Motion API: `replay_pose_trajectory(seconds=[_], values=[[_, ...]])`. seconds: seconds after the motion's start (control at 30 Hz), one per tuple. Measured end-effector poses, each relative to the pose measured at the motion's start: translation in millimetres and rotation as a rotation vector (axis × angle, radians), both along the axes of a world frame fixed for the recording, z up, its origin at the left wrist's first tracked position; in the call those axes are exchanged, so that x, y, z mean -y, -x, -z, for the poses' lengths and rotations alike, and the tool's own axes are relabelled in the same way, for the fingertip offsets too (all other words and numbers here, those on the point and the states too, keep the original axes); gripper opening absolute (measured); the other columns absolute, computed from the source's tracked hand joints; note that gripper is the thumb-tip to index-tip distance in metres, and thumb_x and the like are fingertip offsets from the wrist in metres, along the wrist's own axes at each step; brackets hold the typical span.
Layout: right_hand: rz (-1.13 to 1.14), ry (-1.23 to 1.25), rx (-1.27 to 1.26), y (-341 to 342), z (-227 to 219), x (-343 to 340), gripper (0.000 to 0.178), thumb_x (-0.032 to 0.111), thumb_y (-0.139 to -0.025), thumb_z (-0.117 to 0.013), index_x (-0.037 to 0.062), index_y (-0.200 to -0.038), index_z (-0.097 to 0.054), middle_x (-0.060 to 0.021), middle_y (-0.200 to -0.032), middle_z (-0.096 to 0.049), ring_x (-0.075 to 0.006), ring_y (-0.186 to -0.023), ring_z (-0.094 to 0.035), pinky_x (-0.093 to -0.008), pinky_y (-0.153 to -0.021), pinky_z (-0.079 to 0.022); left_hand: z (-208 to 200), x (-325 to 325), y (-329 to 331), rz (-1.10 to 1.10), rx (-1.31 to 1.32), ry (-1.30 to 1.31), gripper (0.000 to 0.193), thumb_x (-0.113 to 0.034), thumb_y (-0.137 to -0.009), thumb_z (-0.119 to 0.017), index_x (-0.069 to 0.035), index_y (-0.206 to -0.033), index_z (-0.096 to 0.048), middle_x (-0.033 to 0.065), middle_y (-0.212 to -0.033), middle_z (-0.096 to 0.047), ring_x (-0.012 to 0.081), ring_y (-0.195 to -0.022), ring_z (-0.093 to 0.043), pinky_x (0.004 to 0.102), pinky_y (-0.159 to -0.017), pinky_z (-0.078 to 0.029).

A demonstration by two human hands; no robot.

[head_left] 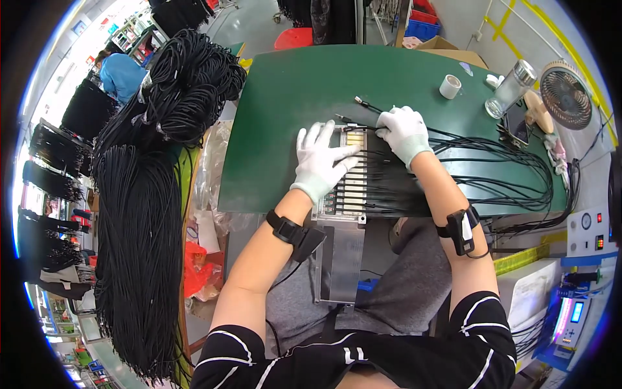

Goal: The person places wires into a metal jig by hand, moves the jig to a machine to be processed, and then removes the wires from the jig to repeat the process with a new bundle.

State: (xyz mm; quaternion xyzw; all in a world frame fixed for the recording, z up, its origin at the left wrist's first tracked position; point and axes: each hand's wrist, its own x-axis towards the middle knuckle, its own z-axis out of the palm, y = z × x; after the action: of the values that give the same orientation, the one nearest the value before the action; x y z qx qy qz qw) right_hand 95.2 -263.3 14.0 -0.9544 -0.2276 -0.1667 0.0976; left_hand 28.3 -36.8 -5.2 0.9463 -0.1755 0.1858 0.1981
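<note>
A slotted metal fixture point(350, 201) lies across the front edge of the green table, with several black cables running out of its slots to the right. My left hand point(320, 155), in a white glove, rests on the fixture's far left side with its fingers spread; the thumb reaches over the slots. Just right of the fixture's far end, my gloved right hand point(403, 131) has its fingers closed on a black cable point(372, 107). That cable's metal connector point(357, 100) sticks out to the left. Another cable end point(343, 118) lies near the left fingertips.
Looped black cables point(512, 172) spread over the right of the green table point(285, 84). A white tape roll point(450, 86), glass bottle point(511, 89) and small fan point(565, 95) stand at the far right. Large black cable bundles point(139, 246) hang along the left.
</note>
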Motion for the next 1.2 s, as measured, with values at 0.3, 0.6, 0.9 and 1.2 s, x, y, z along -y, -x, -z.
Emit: replay_pose_trajectory(seconds=[0.3,0.6,0.9,1.2], values=[[-0.331,-0.252,-0.056,17.4,-14.8,-7.8,0.020,0.022,-0.073,-0.078,0.0120,-0.089,-0.072,-0.0061,-0.086,-0.068,-0.0295,-0.088,-0.061,-0.0405,-0.083,-0.049,9.3,-10.0,-9.2,-0.032,0.104,0.522,0.023,-0.028,-0.080,-0.075,-0.005,-0.078,-0.069,0.0132,-0.114,-0.070,0.0342,-0.114,-0.058,0.0458,-0.101,-0.044],[-0.296,-0.109,-0.037,20.9,-19.6,-14.6,0.019,0.022,-0.076,-0.077,0.0097,-0.089,-0.071,-0.0078,-0.086,-0.070,-0.0302,-0.086,-0.063,-0.0418,-0.080,-0.050,12.8,-22.8,-12.0,-0.120,0.030,0.594,0.015,-0.017,-0.087,-0.071,-0.004,-0.080,-0.067,0.0128,-0.113,-0.071,0.0287,-0.111,-0.061,0.0400,-0.097,-0.046],[-0.203,-0.146,-0.142,23.8,-16.2,-11.4,0.018,0.032,-0.084,-0.068,0.0139,-0.086,-0.072,-0.0081,-0.083,-0.071,-0.0308,-0.083,-0.068,-0.0432,-0.076,-0.054,13.7,-19.4,-14.8,-0.216,0.137,0.403,0.021,-0.025,-0.085,-0.071,-0.005,-0.084,-0.071,0.0100,-0.100,-0.073,0.0324,-0.098,-0.063,0.0433,-0.089,-0.049],[-0.187,-0.131,-0.152,18.7,-11.2,-5.8,0.016,0.031,-0.085,-0.067,0.0156,-0.088,-0.073,-0.0084,-0.081,-0.071,-0.0312,-0.082,-0.068,-0.0445,-0.075,-0.054,21.0,-24.5,-19.8,-0.198,0.038,0.515,0.024,-0.028,-0.091,-0.064,-0.006,-0.090,-0.073,0.0128,-0.096,-0.072,0.0332,-0.093,-0.063,0.0440,-0.095,-0.047]])
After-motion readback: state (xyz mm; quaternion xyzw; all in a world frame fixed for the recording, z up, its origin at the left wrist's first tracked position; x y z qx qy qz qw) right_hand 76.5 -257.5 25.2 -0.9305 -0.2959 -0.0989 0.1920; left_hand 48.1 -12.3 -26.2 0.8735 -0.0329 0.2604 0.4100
